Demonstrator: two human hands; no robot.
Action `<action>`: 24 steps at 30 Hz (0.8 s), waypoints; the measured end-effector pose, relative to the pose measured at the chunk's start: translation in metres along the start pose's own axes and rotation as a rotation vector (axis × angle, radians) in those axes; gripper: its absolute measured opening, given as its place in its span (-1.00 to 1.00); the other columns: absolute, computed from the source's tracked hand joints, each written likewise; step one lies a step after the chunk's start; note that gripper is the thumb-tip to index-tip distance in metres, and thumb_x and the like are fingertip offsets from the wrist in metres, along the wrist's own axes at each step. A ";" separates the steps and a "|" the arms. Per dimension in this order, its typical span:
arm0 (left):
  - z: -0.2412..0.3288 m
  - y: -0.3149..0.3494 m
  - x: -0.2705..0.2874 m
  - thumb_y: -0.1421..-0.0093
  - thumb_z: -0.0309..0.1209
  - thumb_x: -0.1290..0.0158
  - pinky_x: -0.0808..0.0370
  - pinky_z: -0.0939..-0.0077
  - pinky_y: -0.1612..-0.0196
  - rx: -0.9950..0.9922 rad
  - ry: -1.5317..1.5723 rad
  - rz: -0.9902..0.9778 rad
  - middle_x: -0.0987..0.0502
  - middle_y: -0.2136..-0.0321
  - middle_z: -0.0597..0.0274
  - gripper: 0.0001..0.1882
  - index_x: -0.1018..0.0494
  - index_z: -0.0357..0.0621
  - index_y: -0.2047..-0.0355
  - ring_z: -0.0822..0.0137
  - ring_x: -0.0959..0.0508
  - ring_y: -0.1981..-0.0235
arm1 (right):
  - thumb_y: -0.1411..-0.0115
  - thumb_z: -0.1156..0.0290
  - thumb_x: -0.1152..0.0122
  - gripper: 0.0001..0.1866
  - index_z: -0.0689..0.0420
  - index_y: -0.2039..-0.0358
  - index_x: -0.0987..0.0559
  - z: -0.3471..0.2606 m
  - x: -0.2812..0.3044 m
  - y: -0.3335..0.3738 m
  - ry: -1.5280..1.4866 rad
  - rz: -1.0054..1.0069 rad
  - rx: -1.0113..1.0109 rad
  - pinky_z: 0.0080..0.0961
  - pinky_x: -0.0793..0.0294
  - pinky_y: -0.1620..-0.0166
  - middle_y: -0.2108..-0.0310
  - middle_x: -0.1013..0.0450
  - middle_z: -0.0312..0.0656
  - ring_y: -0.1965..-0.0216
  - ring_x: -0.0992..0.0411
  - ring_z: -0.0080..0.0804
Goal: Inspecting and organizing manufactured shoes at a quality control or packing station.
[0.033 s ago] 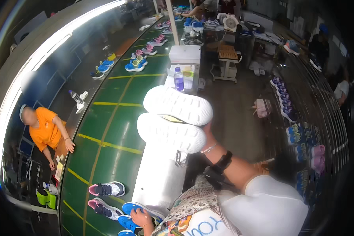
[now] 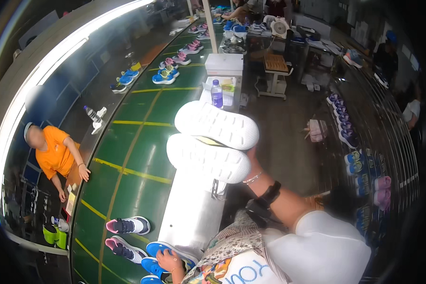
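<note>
From my remote view, the right hand (image 2: 252, 163) grips two white-soled shoes (image 2: 208, 159) above the bench (image 2: 187, 213), turned so their undersides face me; the left hand (image 2: 169, 261) covers a blue shoe (image 2: 154, 247), finger closure unclear.

A long, bright tube light (image 2: 9, 123) runs along the left. A pale post (image 2: 211, 31) rises beside the green, yellow-striped conveyor (image 2: 132, 146). A wood-topped stand (image 2: 275, 64) sits on the dark floor (image 2: 281, 125); wire racks (image 2: 404, 151) line the right.
</note>
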State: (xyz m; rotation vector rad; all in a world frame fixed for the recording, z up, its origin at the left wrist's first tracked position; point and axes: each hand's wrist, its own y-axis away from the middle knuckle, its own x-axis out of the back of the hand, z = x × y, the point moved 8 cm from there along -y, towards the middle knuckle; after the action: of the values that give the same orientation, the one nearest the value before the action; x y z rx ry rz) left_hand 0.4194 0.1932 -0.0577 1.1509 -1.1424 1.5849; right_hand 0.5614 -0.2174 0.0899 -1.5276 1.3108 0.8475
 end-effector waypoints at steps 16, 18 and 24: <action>-0.012 0.006 -0.011 0.17 -0.32 -0.08 -0.28 0.24 0.12 0.097 -0.049 -0.073 -0.36 0.18 0.07 -0.76 -0.49 -0.12 0.44 0.10 -0.32 0.10 | -0.08 -0.21 0.25 -0.27 0.16 -0.05 -0.22 0.018 0.005 -0.010 -0.021 0.061 0.001 -0.33 -0.29 -0.02 -0.02 -0.23 -0.10 0.00 -0.25 -0.23; -0.010 0.008 -0.008 0.17 -0.32 -0.08 -0.27 0.23 0.11 0.119 -0.049 -0.086 -0.36 0.17 0.07 -0.76 -0.49 -0.12 0.44 0.10 -0.31 0.09 | -0.09 -0.20 0.24 -0.27 0.17 -0.05 -0.22 0.024 0.008 -0.015 -0.006 0.089 -0.020 -0.33 -0.29 -0.03 -0.03 -0.22 -0.10 0.00 -0.25 -0.23; -0.011 0.007 -0.002 0.20 -0.26 -0.10 -0.23 0.20 0.08 0.139 -0.018 -0.108 -0.36 0.15 0.06 -0.72 -0.49 -0.09 0.45 0.11 -0.30 0.07 | 0.04 -0.33 0.21 -0.18 0.17 0.04 -0.31 0.059 0.015 -0.020 0.625 0.184 -0.222 -0.51 -0.31 0.07 0.08 -0.32 -0.20 0.07 -0.29 -0.41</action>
State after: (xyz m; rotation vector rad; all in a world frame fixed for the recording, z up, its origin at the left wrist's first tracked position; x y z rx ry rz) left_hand 0.4107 0.2022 -0.0628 1.2976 -0.9770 1.5927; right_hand 0.5879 -0.1672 0.0602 -1.9643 1.8763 0.6633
